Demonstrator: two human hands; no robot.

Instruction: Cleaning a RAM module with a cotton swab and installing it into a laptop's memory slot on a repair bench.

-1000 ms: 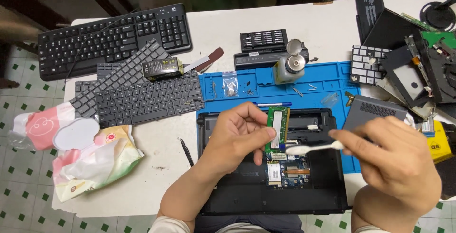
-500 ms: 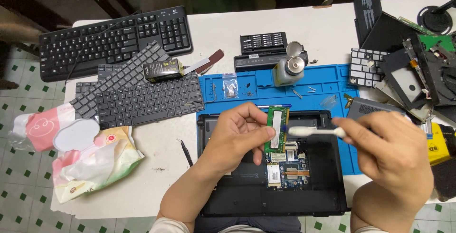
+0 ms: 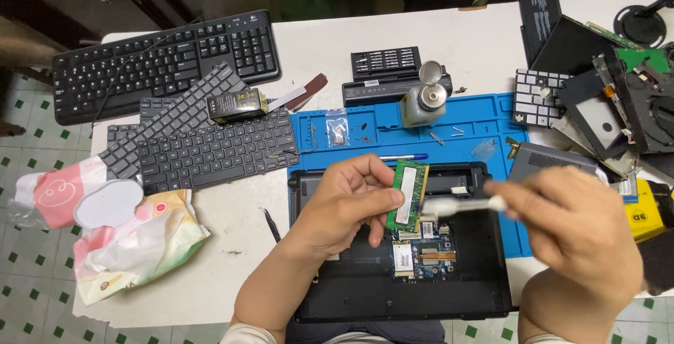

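Cleaning a memory module over the opened laptop

The left hand pinches the green memory module upright above the open laptop base; the right hand, blurred, is closed around a white brush touching the module's lower edge. The brushing step seems under way; next move needs light strokes along the contacts.

Head view, steeply down, close

I see a pink-and-white wipes pack at the tabletop's left edge, a small dark box on the keyboards, and a white label on the green memory module.
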